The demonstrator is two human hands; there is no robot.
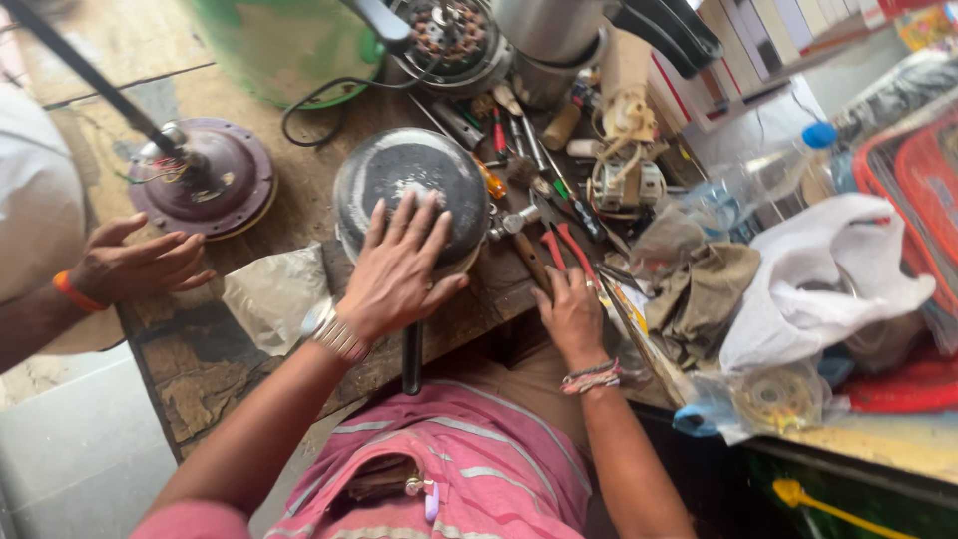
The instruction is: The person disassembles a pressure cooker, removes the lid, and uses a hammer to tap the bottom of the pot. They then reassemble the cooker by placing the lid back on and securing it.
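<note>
Worn, scratched wooden workbench (200,369) in cramped repair shop, round dark metal motor cover (409,185) at centre, left hand (394,269) flat on it w/ fingers spread, not gripping, right hand (571,314) resting by red-handled pliers (564,250), fingers loose, another person's hand (135,265) at bench edge, white plastic bag (808,274) at right, clear bottle w/ blue cap (768,170) behind it.

round pan-like housing (411,190): dull grey metal, worn, scuffed pale patch at centre; left hand (394,269) flat on it. workbench (200,359): bare wood, rough, stained, top layer flaking. pliers (561,250) by right hand (571,314): red plastic grips, matt. left wrist band: shiny metal links. rags (699,284): matt brownish cloth, creased. white bag (818,279): thin plastic, soft sheen. bottle (758,180): clear plastic, glossy. maroon motor cover (225,185): painted metal, semi-gloss.
</note>
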